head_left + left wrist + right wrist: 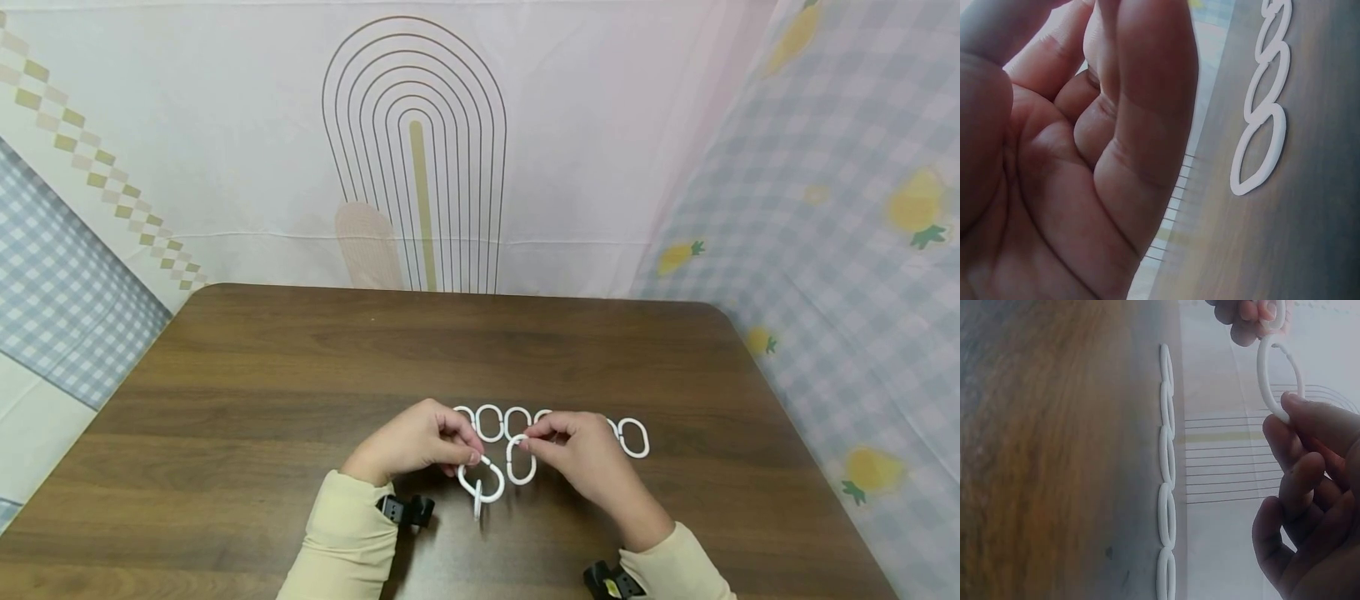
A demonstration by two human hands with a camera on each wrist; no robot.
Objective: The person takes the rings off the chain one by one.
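Note:
My left hand [422, 440] pinches a white oval ring [500, 485] between thumb and fingers, and a second white ring [477, 505] hangs from it, seen edge-on. To the right, my right hand [592, 462] pinches another white oval ring [510, 463] by its upper end, apart from the left hand's rings in the head view. In the right wrist view this ring [1262, 375] stands upright from thumb and fingertip, with a small gap in its loop. The left wrist view shows the left palm [1054, 187] and curled fingers; the held ring is hidden there.
Behind the hands, a row of several white oval rings [633, 420] lies end to end on the brown wooden table [300, 358]; the right hand hides part of it. Patterned cloths [600, 150] hang behind and beside the table.

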